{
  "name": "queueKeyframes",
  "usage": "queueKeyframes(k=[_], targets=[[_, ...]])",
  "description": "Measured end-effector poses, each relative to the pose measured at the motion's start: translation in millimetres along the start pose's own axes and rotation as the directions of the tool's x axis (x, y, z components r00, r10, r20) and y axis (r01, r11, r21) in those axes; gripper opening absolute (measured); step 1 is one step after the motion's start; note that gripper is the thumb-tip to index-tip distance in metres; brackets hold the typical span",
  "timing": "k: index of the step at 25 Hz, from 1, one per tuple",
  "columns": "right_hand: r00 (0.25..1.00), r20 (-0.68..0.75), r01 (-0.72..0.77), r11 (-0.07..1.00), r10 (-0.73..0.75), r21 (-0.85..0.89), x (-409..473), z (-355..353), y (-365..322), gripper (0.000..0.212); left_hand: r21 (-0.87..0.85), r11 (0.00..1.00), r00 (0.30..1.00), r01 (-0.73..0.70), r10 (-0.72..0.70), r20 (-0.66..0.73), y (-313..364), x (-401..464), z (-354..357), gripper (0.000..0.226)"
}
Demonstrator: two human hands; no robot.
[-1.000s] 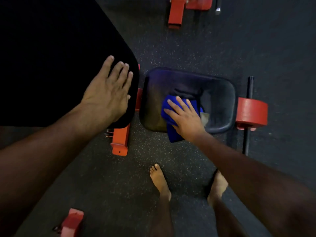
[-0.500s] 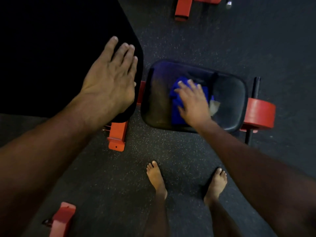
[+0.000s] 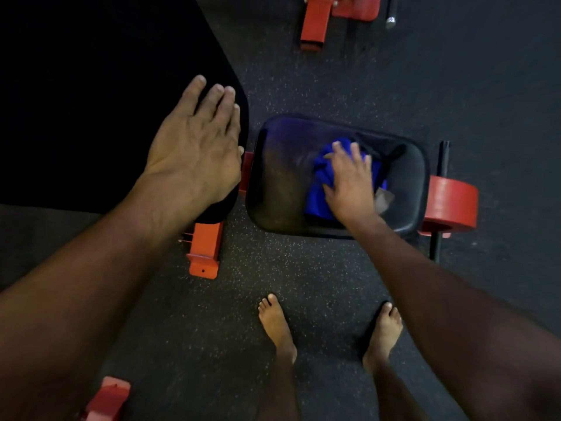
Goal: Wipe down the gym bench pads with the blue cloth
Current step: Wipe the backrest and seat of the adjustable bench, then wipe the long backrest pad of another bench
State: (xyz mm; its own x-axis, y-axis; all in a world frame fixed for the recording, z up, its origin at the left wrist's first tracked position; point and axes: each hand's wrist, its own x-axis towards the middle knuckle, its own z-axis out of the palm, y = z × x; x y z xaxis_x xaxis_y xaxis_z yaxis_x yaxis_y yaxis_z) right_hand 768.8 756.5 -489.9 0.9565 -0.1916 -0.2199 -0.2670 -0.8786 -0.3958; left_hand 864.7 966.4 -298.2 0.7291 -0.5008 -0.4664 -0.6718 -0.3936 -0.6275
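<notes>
The big back pad (image 3: 91, 101) carries only my left hand (image 3: 194, 147), spread flat near its corner with no cloth under it, so I judge that pad remains to be wiped (or was done, I can't tell). The smaller seat pad (image 3: 282, 177) is mid-wipe: my right hand (image 3: 349, 183) presses splayed fingers onto the bunched blue cloth (image 3: 318, 189), right of centre, leaving the left half bare.

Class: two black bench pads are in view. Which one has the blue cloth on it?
The smaller seat pad, under the right hand pressing the cloth; the big pad holds only the left hand.
</notes>
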Motion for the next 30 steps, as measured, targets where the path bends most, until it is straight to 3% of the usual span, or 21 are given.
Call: queueKeyframes(k=[3, 5, 6, 10, 14, 16, 19, 21, 23, 27, 30], targets=[[0.926, 0.309, 0.237, 0.971, -0.216, -0.030, -31, -27, -18, 0.064, -0.074, 0.997, 1.000, -0.023, 0.024, 0.011, -6, -4, -10, 0.068], [0.841, 0.519, 0.179, 0.984, -0.154, 0.003, -67, -56, -11, 0.064, -0.243, 0.968, 0.995, -0.065, 0.083, 0.064, -11, -9, -22, 0.066], [0.828, 0.543, 0.129, 0.990, -0.139, 0.057, -90, -76, -10, 0.062, -0.377, 0.923, 0.989, -0.075, 0.116, 0.087, -17, -19, -31, 0.068], [0.892, 0.407, 0.031, 0.922, -0.199, 0.385, -179, -175, -33, 0.051, -0.827, 0.559, 0.996, -0.055, 0.085, -0.009, -52, -74, -56, 0.072], [0.950, 0.193, 0.122, 0.857, -0.247, 0.500, -240, -266, -90, 0.054, -0.948, 0.266, 0.968, -0.172, 0.226, -0.112, -69, -156, -82, 0.078], [0.949, 0.147, 0.170, 0.843, -0.281, 0.511, -249, -300, -110, 0.057, -0.956, 0.217, 0.958, -0.199, 0.247, -0.144, -73, -195, -106, 0.084], [0.904, 0.075, 0.318, 0.777, -0.422, 0.543, -258, -346, -141, 0.056, -0.962, 0.147, 0.968, -0.232, 0.137, -0.213, -69, -245, -134, 0.086], [0.864, 0.065, 0.394, 0.750, -0.500, 0.532, -263, -368, -149, 0.055, -0.966, 0.074, 0.968, -0.247, 0.062, -0.243, -64, -268, -146, 0.069], [0.818, 0.085, 0.453, 0.727, -0.569, 0.517, -269, -392, -155, 0.048, -0.971, 0.063, 0.972, -0.231, -0.036, -0.233, -63, -295, -159, 0.039], [0.761, 0.072, 0.539, 0.690, -0.645, 0.483, -270, -427, -157, 0.040, -0.979, 0.016, 0.931, -0.203, -0.308, -0.197, -65, -343, -183, 0.020], [0.718, 0.099, 0.584, 0.674, -0.689, 0.454, -263, -434, -167, 0.041, -0.987, -0.011, 0.909, -0.163, -0.391, -0.146, -69, -371, -185, 0.017]])
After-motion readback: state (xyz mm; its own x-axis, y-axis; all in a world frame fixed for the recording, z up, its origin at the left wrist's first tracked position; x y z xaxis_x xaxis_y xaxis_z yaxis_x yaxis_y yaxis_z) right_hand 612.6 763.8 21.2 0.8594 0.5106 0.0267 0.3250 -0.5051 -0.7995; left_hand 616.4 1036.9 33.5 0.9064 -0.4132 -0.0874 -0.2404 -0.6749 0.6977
